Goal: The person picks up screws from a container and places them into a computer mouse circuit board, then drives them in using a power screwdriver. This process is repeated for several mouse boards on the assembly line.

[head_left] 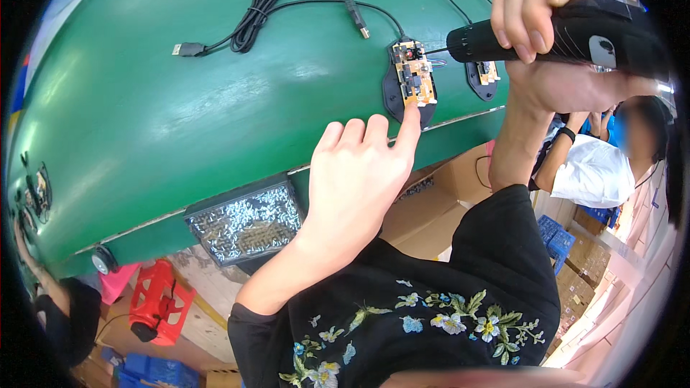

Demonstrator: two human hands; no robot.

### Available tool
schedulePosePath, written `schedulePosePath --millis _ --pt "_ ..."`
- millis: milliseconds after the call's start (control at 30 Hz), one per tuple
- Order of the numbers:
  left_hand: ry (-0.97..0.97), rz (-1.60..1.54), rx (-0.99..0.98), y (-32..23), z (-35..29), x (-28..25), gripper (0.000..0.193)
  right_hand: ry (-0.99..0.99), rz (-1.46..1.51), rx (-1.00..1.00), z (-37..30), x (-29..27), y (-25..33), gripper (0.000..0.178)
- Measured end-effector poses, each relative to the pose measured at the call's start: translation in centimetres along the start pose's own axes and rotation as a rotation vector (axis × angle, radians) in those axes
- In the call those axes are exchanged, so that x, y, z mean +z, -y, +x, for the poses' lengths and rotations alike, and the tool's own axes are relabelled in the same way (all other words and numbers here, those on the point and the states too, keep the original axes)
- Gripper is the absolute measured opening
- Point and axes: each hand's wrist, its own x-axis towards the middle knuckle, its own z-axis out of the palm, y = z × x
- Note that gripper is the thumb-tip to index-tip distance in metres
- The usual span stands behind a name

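Observation:
A small yellow circuit board (414,75) lies in a black oval shell (394,93) on the green table (180,122). My left hand (359,172) presses its index fingertip on the board's near end, the other fingers spread. My right hand (546,21) grips a black electric screwdriver (575,32) whose thin bit points left and touches the board's far end. A second black shell with a board (483,75) lies just right of the first, partly behind the screwdriver.
Black cables with plugs (251,18) lie coiled on the far part of the table. A tray of small metal parts (244,223) sits under the table's near edge. Cardboard boxes (431,208), a red stool (158,302) and another person (589,165) are below.

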Motion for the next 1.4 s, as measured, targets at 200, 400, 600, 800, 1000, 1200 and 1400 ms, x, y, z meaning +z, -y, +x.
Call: schedulePosePath --millis 200,400,600,800,1000,1200,1400 --pt "-0.02 0.023 -0.033 1.1 -0.8 -0.2 0.061 -0.055 0.035 -0.033 0.0 2.1 -0.3 0.121" --pt "-0.035 0.058 -0.122 2.8 -1.9 -1.2 0.049 -0.081 0.152 -0.041 2.6 5.3 -2.0 0.106" --pt "-0.158 0.081 -0.089 4.7 -2.4 -2.5 0.044 -0.084 0.279 -0.021 4.8 8.1 -2.7 0.091" --pt "-0.204 0.187 -0.05 7.4 -1.7 -4.4 0.047 0.02 0.312 0.034 4.0 9.7 -2.4 0.1" --pt "-0.106 0.198 0.021 6.2 -1.5 -3.8 0.051 0.028 0.243 0.157 3.7 9.1 -0.4 0.104" --pt "-0.134 0.179 -0.036 5.3 -2.6 -3.1 0.042 -0.075 0.448 0.103 3.9 9.6 -1.8 0.077" --pt "0.043 0.066 -0.115 3.8 -3.8 -4.0 0.041 0.002 0.044 -0.037 4.7 9.1 -1.1 0.104"
